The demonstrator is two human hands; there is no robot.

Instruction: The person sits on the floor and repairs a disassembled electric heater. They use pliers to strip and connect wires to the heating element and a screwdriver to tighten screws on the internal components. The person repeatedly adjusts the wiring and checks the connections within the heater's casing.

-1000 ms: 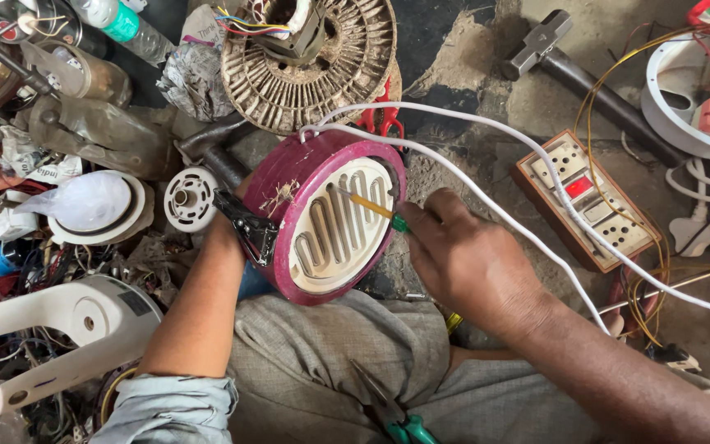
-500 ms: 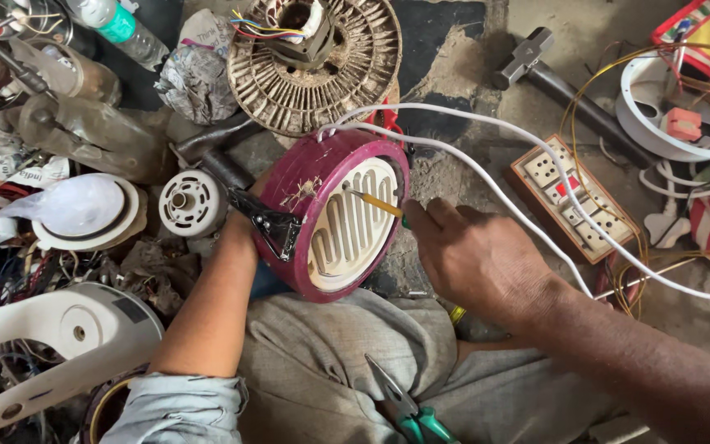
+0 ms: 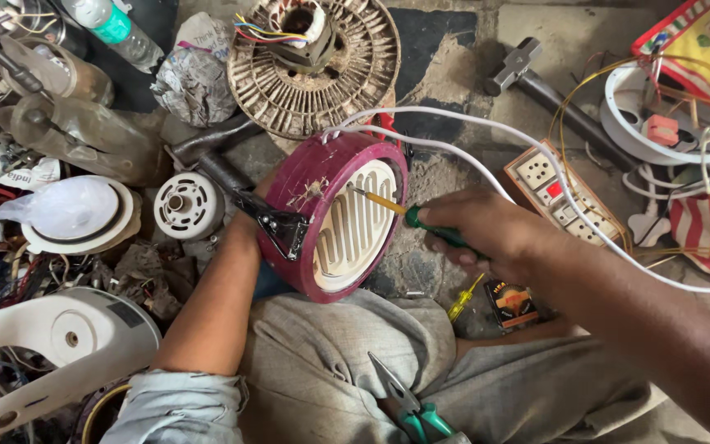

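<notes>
Holding a green-handled screwdriver [image 3: 425, 224], the right hand [image 3: 495, 234] has its fingers clenched around the handle, and the yellow shaft points into the white ribbed plate of a round maroon heater [image 3: 334, 218]. That heater stands tilted on its edge between the person's knees, just above the grey trousers. The left hand [image 3: 244, 226] is behind the maroon casing near a metal bracket; its fingers are hidden, so I cannot tell whether they grip the casing or only brace it.

To do this step well, the tip probably needs to stay seated in 1 groove, pressed lightly, while the left arm keeps the heater from rolling. Slipping could scratch the ribbed plate or jab the white cable [image 3: 486, 136] that loops past the rim.

Around them is a bare, cracked concrete floor [image 3: 454, 66] crowded with repair clutter. Green-handled pliers [image 3: 408, 407] lie on the lap. A second small yellow screwdriver [image 3: 463, 298] lies on the floor by the right forearm. A wound fan motor [image 3: 314, 57] sits above the heater, a hammer [image 3: 536, 78] lies to the right of it, and a socket board [image 3: 564, 201] rests under the cable.
</notes>
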